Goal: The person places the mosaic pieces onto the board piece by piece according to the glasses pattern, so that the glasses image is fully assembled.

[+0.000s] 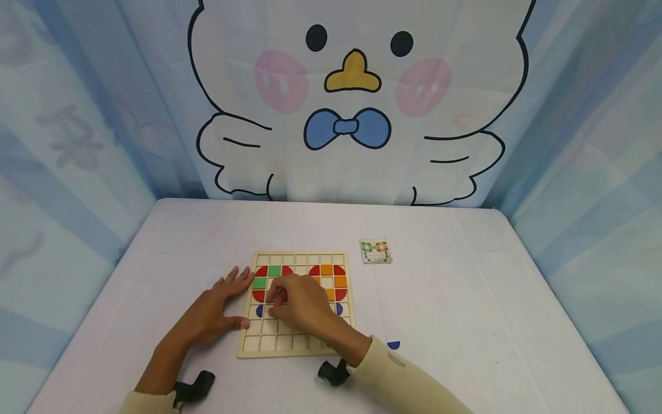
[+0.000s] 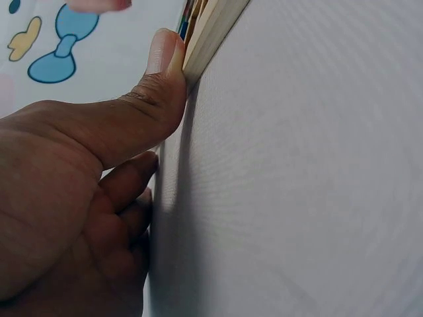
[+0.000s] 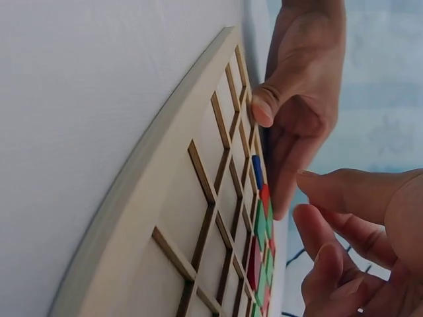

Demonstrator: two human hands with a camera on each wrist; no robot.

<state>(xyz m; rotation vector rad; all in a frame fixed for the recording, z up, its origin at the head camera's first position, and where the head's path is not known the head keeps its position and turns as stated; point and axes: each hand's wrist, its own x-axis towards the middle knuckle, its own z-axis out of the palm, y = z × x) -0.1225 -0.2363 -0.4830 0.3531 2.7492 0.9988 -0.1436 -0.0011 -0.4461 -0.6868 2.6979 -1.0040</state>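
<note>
A wooden grid board [image 1: 279,352] lies on the white table, with red, green, orange and blue pieces in its upper cells. My left hand [image 1: 217,313] rests at the board's left edge, fingers spread; in the left wrist view its thumb [image 2: 165,59] presses the rim. Above the middle of the board is my right hand [image 1: 302,305], covering some cells. The right wrist view shows its thumb and forefinger apart, nothing visible between them. One blue half-round piece [image 1: 260,311] sits in a left cell, another blue half-round piece [image 1: 339,309] in a right cell.
A loose blue half-round piece [image 1: 393,345] lies on the table right of the board. Behind the board's right corner is a small card [image 1: 376,252] with a coloured grid pattern. A printed curtain [image 1: 357,167] hangs along the table's back edge.
</note>
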